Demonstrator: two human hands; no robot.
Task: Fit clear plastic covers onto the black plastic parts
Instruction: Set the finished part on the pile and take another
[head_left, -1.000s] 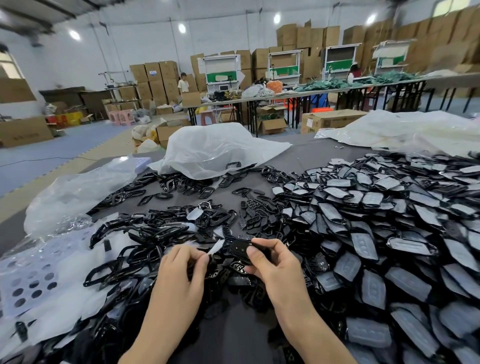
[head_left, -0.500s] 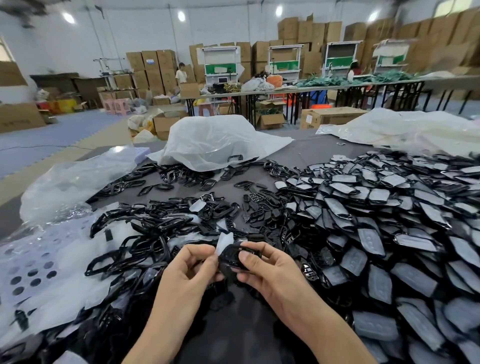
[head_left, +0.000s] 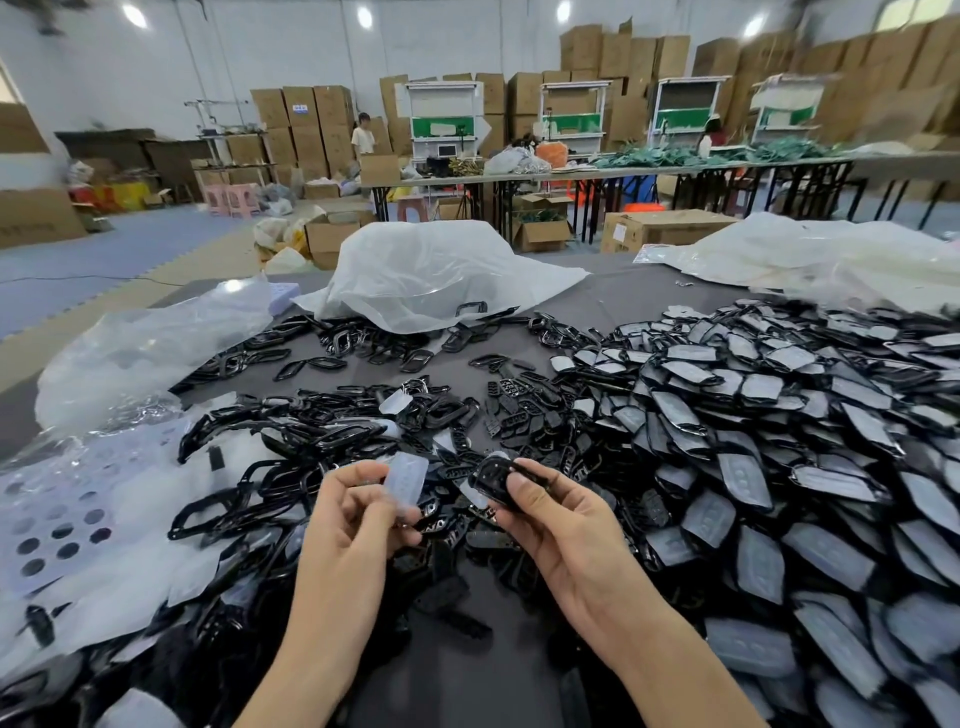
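Two pieces are up over the table (head_left: 519, 675), the left hand (head_left: 348, 525) pinching a clear cover (head_left: 405, 480) and the right hand (head_left: 550, 514) gripping a black part (head_left: 491, 475), just apart, so lining them up comes next.

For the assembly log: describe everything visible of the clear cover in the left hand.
The clear cover is a small, thin, translucent whitish piece, oblong, with faint raised shapes on its face; it looks like soft plastic. It stands roughly upright, pinched between thumb and fingers of the left hand, above the scattered black pieces. It is apart from the black part gripped by the right hand, not yet fitted.
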